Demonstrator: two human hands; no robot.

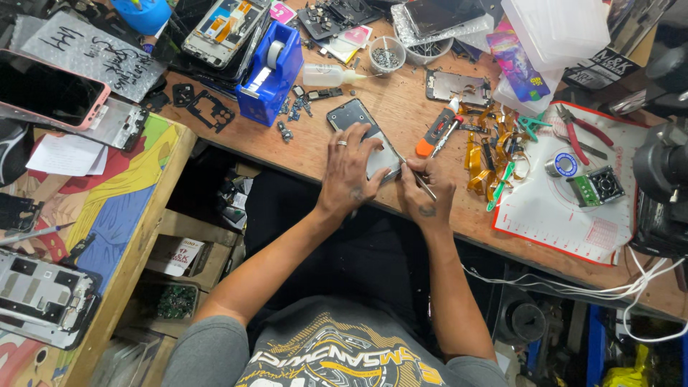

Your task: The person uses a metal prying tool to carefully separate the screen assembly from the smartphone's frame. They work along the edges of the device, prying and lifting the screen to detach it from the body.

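Two bare hands are at work: the left hand, with one ring, and the right hand. Between them lies one dark opened phone with a grey back on the one brown wooden worktop. One pink-cased phone lies at the far left. One blue plastic tape dispenser stands behind, with one clear squeeze bottle and one small clear cup of screws beside it. There is one orange-handled screwdriver, one pair of red-handled pliers, one spool of solder wire and one white mat edged in red. The orange flex cables lie in a heap too tangled to count.
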